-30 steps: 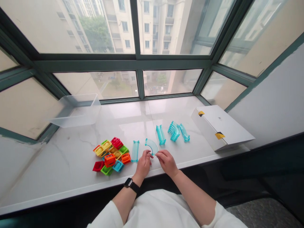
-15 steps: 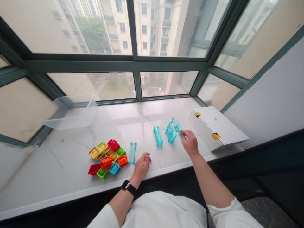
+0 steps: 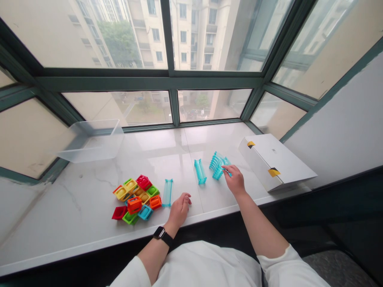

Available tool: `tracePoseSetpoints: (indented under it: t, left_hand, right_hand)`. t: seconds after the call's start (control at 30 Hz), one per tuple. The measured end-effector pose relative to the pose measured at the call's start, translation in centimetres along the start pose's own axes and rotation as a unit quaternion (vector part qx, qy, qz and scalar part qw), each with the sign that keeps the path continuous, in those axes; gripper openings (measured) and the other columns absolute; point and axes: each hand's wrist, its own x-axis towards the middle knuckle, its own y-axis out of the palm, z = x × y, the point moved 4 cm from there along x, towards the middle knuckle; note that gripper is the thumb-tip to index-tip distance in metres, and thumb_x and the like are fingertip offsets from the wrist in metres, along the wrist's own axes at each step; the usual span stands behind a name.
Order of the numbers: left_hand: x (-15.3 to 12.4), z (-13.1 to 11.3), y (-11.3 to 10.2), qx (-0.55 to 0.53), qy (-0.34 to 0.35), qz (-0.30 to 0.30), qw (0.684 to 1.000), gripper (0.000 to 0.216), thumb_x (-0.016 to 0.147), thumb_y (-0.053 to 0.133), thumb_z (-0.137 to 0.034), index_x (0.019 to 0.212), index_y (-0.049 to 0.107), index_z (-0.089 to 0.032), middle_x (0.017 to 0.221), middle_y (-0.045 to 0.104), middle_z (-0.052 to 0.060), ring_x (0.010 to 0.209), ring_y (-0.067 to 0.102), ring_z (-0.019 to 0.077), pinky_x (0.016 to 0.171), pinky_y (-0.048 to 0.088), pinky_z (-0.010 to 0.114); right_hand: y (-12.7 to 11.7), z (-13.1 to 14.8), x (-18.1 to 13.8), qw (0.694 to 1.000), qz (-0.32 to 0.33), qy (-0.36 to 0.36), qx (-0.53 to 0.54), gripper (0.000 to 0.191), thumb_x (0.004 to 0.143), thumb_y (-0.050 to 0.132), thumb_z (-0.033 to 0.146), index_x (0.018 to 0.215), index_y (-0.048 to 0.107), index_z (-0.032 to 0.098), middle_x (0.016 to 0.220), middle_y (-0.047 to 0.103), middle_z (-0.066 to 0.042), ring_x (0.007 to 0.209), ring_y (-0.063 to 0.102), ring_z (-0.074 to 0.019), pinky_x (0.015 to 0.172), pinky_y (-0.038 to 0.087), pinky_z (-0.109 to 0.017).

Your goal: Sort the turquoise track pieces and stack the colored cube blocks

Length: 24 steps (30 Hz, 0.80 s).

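Observation:
My right hand [image 3: 235, 179] is closed in a pinch at the near right edge of a stack of curved, clear teal plastic track pieces [image 3: 217, 162]. Its fingertips grip one of those pieces; the fingers hide part of it. Resting near the counter's front edge, my left hand [image 3: 180, 208] has its fingers loosely curled, with nothing visible in them. To its left lies a straight clear teal track piece [image 3: 167, 193]. More straight teal track pieces [image 3: 200, 172] lie between the two hands, left of the curved ones.
Several coloured plastic blocks [image 3: 134, 205] are heaped on the white counter [image 3: 83, 215] left of my left hand. A clear plastic bin [image 3: 89, 155] stands at the back left. On the right sits a white box [image 3: 277, 161] with yellow-and-black tabs, below the windows.
My right hand has moved slightly left and down. The curved piece in it has shifted from upright against the others to lie lower among them. My left hand is still.

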Motion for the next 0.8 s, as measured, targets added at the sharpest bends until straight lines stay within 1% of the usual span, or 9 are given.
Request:
tracePoseSetpoints:
  t: [0.2,0.43,0.8]
  left_hand:
    - [0.01,0.08,0.02,0.004,-0.001,0.002,1.0,0.043,0.108,0.031,-0.052,0.109,0.064,-0.024,0.084,0.072,0.001,0.062,0.063,0.0167,0.067,0.048,0.03]
    - [0.04,0.03,0.01,0.008,0.004,0.002,1.0,0.041,0.108,0.032,-0.051,0.107,0.064,-0.024,0.083,0.072,0.0,0.063,0.063,0.0166,0.067,0.047,0.03]
    - [0.04,0.01,-0.03,0.016,0.009,0.001,1.0,0.041,0.109,0.033,-0.049,0.105,0.064,-0.024,0.084,0.073,0.001,0.068,0.065,0.0174,0.068,0.047,0.03]
  right_hand:
    - [0.07,-0.3,-0.16,1.0,-0.005,-0.001,-0.005,0.024,0.1,0.058,0.03,0.111,0.079,0.025,0.101,0.073,-0.009,0.097,0.068,-0.0269,0.09,0.055,-0.042]
    - [-0.01,0.13,-0.18,1.0,-0.008,-0.003,-0.002,0.025,0.1,0.058,0.03,0.111,0.079,0.025,0.103,0.074,-0.009,0.095,0.068,-0.0263,0.088,0.056,-0.042]
    - [0.25,0.04,-0.27,1.0,-0.002,0.002,-0.003,0.025,0.099,0.058,0.029,0.112,0.079,0.026,0.101,0.073,-0.009,0.09,0.067,-0.0252,0.087,0.056,-0.041]
